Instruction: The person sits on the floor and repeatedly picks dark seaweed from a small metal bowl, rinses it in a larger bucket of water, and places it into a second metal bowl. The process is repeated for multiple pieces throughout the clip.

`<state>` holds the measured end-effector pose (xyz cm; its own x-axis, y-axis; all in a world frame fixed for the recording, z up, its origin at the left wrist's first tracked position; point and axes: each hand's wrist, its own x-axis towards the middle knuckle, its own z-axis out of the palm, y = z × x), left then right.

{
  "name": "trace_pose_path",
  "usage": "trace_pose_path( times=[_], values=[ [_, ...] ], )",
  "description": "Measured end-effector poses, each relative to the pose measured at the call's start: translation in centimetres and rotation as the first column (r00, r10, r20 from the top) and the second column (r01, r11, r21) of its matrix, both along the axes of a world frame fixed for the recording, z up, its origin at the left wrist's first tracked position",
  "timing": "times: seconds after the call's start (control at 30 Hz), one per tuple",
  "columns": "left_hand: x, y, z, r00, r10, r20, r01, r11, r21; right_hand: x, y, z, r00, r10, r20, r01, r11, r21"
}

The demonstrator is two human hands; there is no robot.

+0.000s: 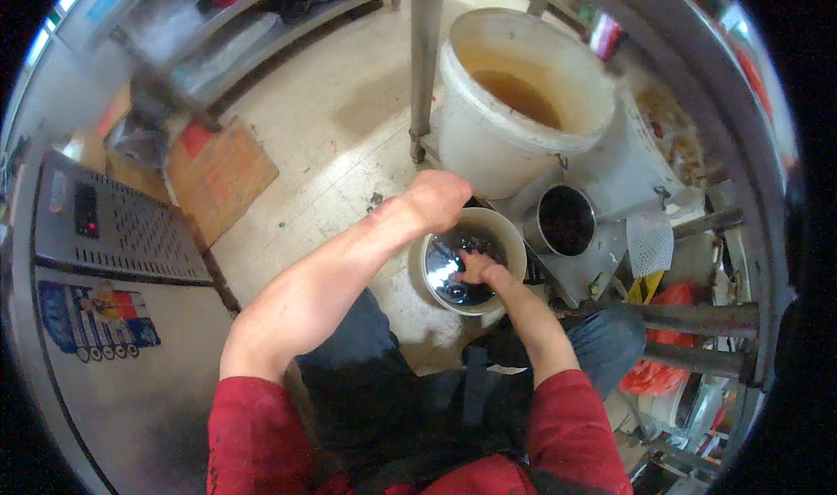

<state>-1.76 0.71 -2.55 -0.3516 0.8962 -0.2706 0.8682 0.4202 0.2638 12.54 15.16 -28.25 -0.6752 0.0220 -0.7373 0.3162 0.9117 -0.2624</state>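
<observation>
Between my knees a small white plastic bucket [518, 246] stands on the tiled floor. It holds dark liquid [451, 279] with a bright reflection and dark pieces that I cannot make out. My right hand [478, 267] reaches into it, fingers spread at the liquid's surface; whether a fingertip touches a piece is unclear. At the far left rim is my left hand [441, 197], its fingers curled downward. The fingertips are hidden behind the hand, so a grip on the rim cannot be confirmed.
A large white bucket [497, 161] with brown liquid stands beyond, beside a table leg [425, 63]. Right of the small bucket, a metal pot [537, 227] with dark contents sits on a low metal shelf [579, 276]. Cardboard [222, 175] and a stainless steel appliance [124, 227] are left.
</observation>
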Motion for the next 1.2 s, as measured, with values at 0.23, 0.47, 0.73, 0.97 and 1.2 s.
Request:
trace_pose_path(
  times=[0.23,0.47,0.73,0.97,1.2],
  values=[
    [-0.4,0.2,0.0,1.0,-0.017,0.004,0.017,0.998,0.055,2.7,-2.3,-5.0,0.992,-0.094,0.086,0.108,0.98,-0.17],
    [-0.4,0.2,-1.1,1.0,0.026,0.012,-0.027,0.994,0.102,3.8,-2.6,-2.0,0.995,-0.083,-0.062,0.063,0.959,-0.278],
    [-2.2,-0.2,-3.2,0.998,0.065,-0.014,-0.065,0.996,0.054,-0.3,3.5,5.5,0.919,-0.046,-0.391,-0.044,0.975,-0.219],
    [-2.1,0.9,-4.3,0.998,0.046,-0.037,-0.044,0.998,0.049,-1.0,6.6,16.2,0.908,-0.258,-0.331,0.123,0.918,-0.376],
    [0.1,1.8,-3.0,0.999,0.009,0.053,-0.015,0.992,0.128,1.7,4.9,24.8,0.94,-0.117,-0.32,-0.044,0.89,-0.454]
  ],
)
